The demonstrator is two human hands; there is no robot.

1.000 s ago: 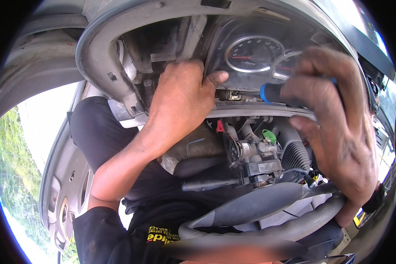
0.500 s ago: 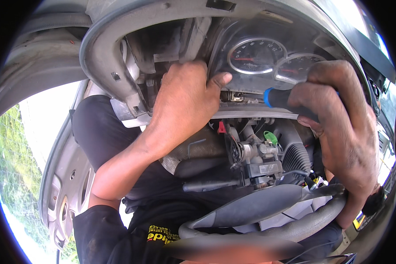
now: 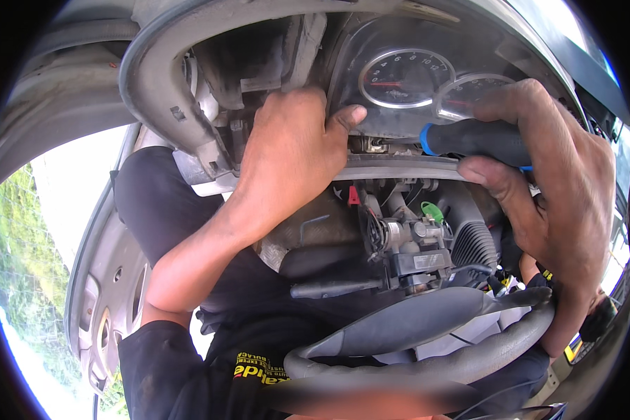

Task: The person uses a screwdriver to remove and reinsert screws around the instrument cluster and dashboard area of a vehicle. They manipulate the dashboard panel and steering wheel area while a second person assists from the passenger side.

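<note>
Right hand [image 3: 553,189] grips screwdriver [image 3: 472,138] below instrument cluster [image 3: 406,84].

Bright daylight from left, fisheye-bent edges, bottom blurred, dash interior maybe dim.

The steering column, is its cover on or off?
Off: the steering column shows bare metal parts and wires behind the wheel.

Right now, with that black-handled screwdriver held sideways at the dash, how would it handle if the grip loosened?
The screwdriver looks stiff and light. Its rounded handle would probably roll or slip, since only the right hand grips it.
</note>
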